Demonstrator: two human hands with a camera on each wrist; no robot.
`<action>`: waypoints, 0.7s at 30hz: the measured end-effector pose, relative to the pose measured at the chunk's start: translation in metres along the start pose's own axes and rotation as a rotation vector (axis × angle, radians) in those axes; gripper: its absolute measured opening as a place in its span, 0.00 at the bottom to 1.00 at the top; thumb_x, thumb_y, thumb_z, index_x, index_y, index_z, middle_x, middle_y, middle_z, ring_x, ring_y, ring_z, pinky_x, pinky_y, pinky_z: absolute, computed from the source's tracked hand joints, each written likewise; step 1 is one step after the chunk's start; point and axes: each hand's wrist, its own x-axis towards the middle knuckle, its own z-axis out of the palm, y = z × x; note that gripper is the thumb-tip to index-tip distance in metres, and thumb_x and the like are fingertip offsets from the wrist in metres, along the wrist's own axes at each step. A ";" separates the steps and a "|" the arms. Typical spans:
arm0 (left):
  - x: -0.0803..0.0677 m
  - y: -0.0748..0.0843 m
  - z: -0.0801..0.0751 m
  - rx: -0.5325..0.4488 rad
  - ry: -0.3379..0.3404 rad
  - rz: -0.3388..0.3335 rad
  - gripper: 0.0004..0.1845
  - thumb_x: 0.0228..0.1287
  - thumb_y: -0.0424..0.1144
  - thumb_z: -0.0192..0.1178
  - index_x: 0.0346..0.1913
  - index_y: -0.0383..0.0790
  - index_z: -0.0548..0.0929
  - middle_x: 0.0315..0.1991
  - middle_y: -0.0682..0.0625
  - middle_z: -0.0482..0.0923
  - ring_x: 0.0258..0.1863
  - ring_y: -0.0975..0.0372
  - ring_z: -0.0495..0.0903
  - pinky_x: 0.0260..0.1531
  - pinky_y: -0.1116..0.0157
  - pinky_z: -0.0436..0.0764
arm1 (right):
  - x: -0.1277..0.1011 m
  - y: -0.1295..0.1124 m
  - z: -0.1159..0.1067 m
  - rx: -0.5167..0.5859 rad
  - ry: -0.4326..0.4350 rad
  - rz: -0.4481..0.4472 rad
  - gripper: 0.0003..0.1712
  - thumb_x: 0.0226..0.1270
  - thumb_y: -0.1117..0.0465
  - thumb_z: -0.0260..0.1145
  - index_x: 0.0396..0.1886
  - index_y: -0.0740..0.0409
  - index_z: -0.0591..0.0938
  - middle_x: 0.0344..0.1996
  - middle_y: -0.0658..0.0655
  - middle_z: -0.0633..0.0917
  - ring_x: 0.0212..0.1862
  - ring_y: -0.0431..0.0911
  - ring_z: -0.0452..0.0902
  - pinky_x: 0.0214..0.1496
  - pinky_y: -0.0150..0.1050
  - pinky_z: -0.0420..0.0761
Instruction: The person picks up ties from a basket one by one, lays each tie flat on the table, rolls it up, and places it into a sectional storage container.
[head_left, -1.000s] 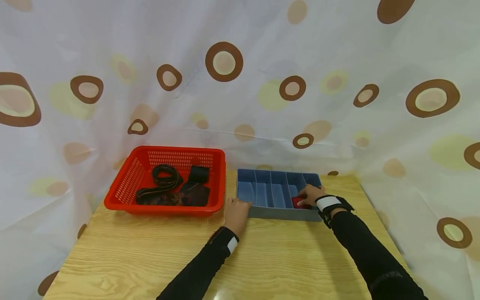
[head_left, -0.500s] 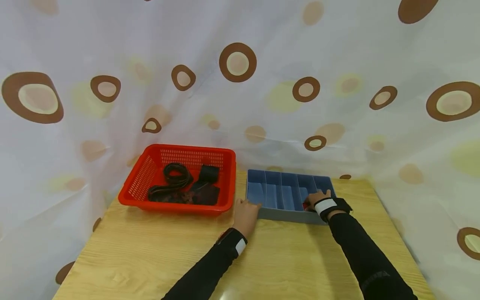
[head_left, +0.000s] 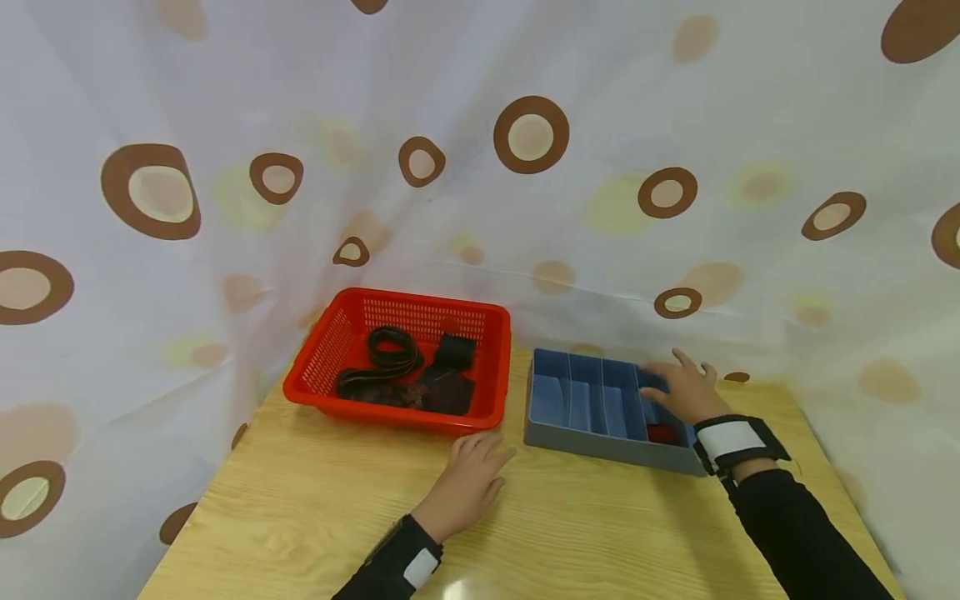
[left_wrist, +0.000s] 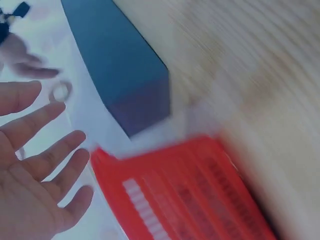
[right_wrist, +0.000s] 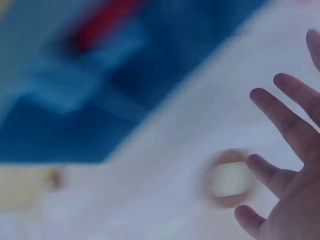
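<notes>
A blue-grey divided box (head_left: 615,450) stands on the table, several long compartments side by side. Down in its near right part lies a small red item (head_left: 662,433), its kind unclear; the right wrist view shows this red item (right_wrist: 107,22) blurred. My right hand (head_left: 690,393) hovers over the box's right end, fingers spread and holding nothing. In front of the red basket (head_left: 397,414), left of the box, my left hand (head_left: 461,487) is over the table with relaxed fingers and nothing in them. Straight, parted fingers show on the left hand (left_wrist: 42,165) in its wrist view.
Inside the basket are a coiled dark strap (head_left: 393,354), a dark rolled piece (head_left: 454,352) and a dark patterned, cloth-like piece (head_left: 446,392). A spotted white curtain (head_left: 465,217) hangs behind the wooden table (head_left: 570,525).
My right hand has let go of the red item in the box and lifted. My left hand has left the box's near left corner and drawn back. The head view has turned left.
</notes>
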 end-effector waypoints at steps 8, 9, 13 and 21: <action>-0.024 -0.038 -0.006 -0.102 0.082 -0.121 0.19 0.61 0.35 0.61 0.56 0.45 0.78 0.56 0.45 0.75 0.58 0.52 0.73 0.56 0.48 0.71 | 0.092 -0.128 -0.024 -0.018 0.141 -0.275 0.19 0.60 0.56 0.68 0.51 0.55 0.82 0.53 0.60 0.82 0.69 0.63 0.56 0.63 0.70 0.53; -0.024 -0.040 -0.006 -0.107 0.087 -0.125 0.19 0.61 0.35 0.61 0.55 0.45 0.79 0.56 0.45 0.75 0.57 0.52 0.73 0.56 0.48 0.71 | 0.109 -0.144 -0.019 -0.037 0.128 -0.299 0.19 0.60 0.56 0.68 0.50 0.54 0.82 0.53 0.59 0.82 0.69 0.62 0.58 0.63 0.68 0.54; -0.024 -0.044 -0.007 -0.150 0.082 -0.138 0.19 0.61 0.34 0.61 0.56 0.46 0.78 0.55 0.47 0.77 0.56 0.54 0.74 0.57 0.50 0.71 | 0.168 -0.196 0.015 -0.127 -0.022 -0.322 0.19 0.60 0.55 0.68 0.51 0.54 0.82 0.52 0.57 0.83 0.62 0.58 0.70 0.64 0.63 0.60; -0.041 -0.044 -0.009 -0.176 0.073 -0.155 0.17 0.62 0.33 0.60 0.54 0.45 0.79 0.52 0.49 0.76 0.53 0.56 0.74 0.54 0.52 0.72 | 0.217 -0.231 0.089 -0.211 -0.280 -0.207 0.20 0.53 0.63 0.72 0.48 0.56 0.80 0.45 0.57 0.85 0.49 0.52 0.79 0.55 0.52 0.74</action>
